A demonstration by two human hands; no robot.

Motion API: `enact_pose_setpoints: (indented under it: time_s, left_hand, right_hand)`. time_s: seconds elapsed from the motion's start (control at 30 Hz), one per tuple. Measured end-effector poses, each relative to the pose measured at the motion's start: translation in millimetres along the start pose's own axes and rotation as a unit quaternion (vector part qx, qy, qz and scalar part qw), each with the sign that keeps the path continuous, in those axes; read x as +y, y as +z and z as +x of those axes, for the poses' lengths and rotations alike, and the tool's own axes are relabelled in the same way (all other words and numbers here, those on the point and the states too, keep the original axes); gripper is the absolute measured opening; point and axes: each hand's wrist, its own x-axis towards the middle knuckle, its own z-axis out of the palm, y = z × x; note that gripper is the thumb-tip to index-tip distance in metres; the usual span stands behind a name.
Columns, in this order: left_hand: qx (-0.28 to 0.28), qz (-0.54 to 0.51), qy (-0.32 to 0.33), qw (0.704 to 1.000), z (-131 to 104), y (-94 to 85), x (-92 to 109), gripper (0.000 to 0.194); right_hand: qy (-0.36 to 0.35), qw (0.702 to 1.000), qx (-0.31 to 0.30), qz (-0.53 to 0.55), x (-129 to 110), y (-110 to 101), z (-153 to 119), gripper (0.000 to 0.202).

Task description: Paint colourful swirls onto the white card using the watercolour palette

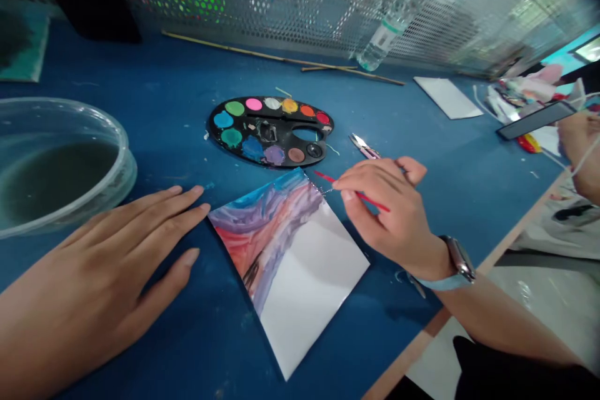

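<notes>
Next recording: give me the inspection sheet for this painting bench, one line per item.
Surface: blue table, paint specks near the palette.
Job's things: white card, its upper-left part painted in blue, purple and red; red paintbrush; black oval palette with coloured paint wells; clear water bowl, murky.
Clutter: thin sticks, plastic bottle, small white sheet, small scissors, mixed items at far right.
Grippers: left hand flat on the table beside the card; right hand with fingers on the brush at the card's top corner, watch on wrist.
Cables: nothing seen.
Surroundings: perforated metal screen behind; another person's hand at right.
</notes>
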Motion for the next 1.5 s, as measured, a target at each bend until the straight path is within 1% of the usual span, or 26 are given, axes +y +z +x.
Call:
enact_pose_setpoints:
  time_s: [0.03, 0.1, 0.17, 0.23, 0.3, 0.37, 0.43, 0.5, 0.63, 0.7, 0.77, 0.83, 0.9, 0.97, 1.0, 1.07, 1.17, 1.23, 1.3, 1.33, 1.37, 1.43, 1.5]
  left_hand:
    - [0.003, 0.009, 0.023, 1.0, 0, 0.0, 0, 0.054]
    - [0.006, 0.023, 0.051, 0.998, 1, -0.3, -1, 0.057]
    - [0.001, 0.027, 0.053, 0.998, 2, -0.9, -1, 0.058]
    - [-0.004, 0.031, 0.054, 0.998, 2, -1.4, 0, 0.058]
    - [-0.008, 0.037, 0.053, 0.998, 2, -1.5, 0, 0.057]
    - [-0.006, 0.039, 0.052, 0.998, 1, -1.2, 1, 0.055]
    - [-0.007, 0.04, 0.051, 0.998, 0, -0.7, 1, 0.055]
    - [-0.001, 0.036, 0.052, 0.998, 1, -0.4, 1, 0.055]
    - [-0.001, 0.024, 0.054, 0.998, 1, -0.6, 0, 0.056]
    - [-0.009, 0.028, 0.049, 0.998, 1, -1.0, 0, 0.056]
    - [-0.013, 0.034, 0.045, 0.998, 1, -1.6, 0, 0.055]
    - [-0.01, 0.036, 0.046, 0.998, 1, -2.2, -1, 0.055]
    - [-0.007, 0.037, 0.049, 0.998, 0, -2.7, -1, 0.056]
    - [-0.005, 0.038, 0.053, 0.998, 0, -2.6, -1, 0.056]
    - [-0.004, 0.039, 0.053, 0.998, 0, -2.4, -1, 0.056]
    - [-0.003, 0.041, 0.051, 0.998, 0, -1.8, -1, 0.056]
    - [-0.008, 0.048, 0.05, 0.998, 1, -1.5, -1, 0.055]
    - [-0.013, 0.054, 0.052, 0.997, 1, -2.1, 0, 0.053]
    - [-0.014, 0.057, 0.056, 0.997, 1, -3.2, 0, 0.052]
    - [-0.014, 0.057, 0.058, 0.997, 1, -3.7, 0, 0.052]
    - [-0.018, 0.058, 0.058, 0.996, 1, -4.2, -1, 0.052]
    - [-0.024, 0.061, 0.057, 0.996, 1, -5.0, -1, 0.052]
    - [-0.028, 0.063, 0.059, 0.996, 1, -5.4, -2, 0.052]
  right_hand:
    - [0.009, 1.0, 0.008, 0.0, 1, 0, 0, 0.016]
    - [-0.007, 1.0, -0.002, 0.026, -2, 0, 0, 0.017]
    - [-0.043, 0.997, -0.024, 0.056, -7, 1, -1, 0.018]
    - [-0.068, 0.995, -0.031, 0.068, -10, 2, -2, 0.017]
    - [-0.07, 0.994, -0.036, 0.07, -11, 3, -2, 0.017]
    - [-0.056, 0.996, -0.033, 0.058, -8, 3, -3, 0.017]
    - [-0.032, 0.999, -0.016, 0.037, -6, 2, -3, 0.017]
    - [-0.024, 0.999, -0.004, 0.038, -6, 2, -3, 0.018]
    - [-0.079, 0.994, -0.037, 0.063, -9, 3, -2, 0.018]
    - [-0.062, 0.997, -0.029, 0.036, -8, 4, -1, 0.016]
    - [-0.017, 1.0, -0.003, 0.009, -6, 4, -1, 0.015]
    - [0.0, 1.0, 0.011, 0.011, -5, 2, -1, 0.016]
    - [-0.028, 0.999, -0.002, 0.04, -8, 2, -1, 0.017]
    - [-0.064, 0.995, -0.027, 0.067, -10, 2, -1, 0.018]
    - [-0.071, 0.994, -0.038, 0.07, -11, 3, -1, 0.018]
    - [-0.05, 0.997, -0.038, 0.052, -10, 4, -2, 0.018]
    - [-0.004, 1.0, -0.002, 0.029, -8, 3, -2, 0.018]
    - [-0.026, 0.998, -0.011, 0.052, -8, 3, -3, 0.018]
    - [-0.058, 0.995, -0.043, 0.067, -7, 3, -4, 0.019]
    - [-0.059, 0.995, -0.05, 0.06, -6, 3, -4, 0.019]
    - [-0.048, 0.997, -0.047, 0.047, -5, 3, -4, 0.019]
    - [-0.002, 0.999, -0.021, 0.025, -2, 3, -4, 0.018]
    - [0.02, 0.999, 0.008, 0.028, 0, 3, -4, 0.017]
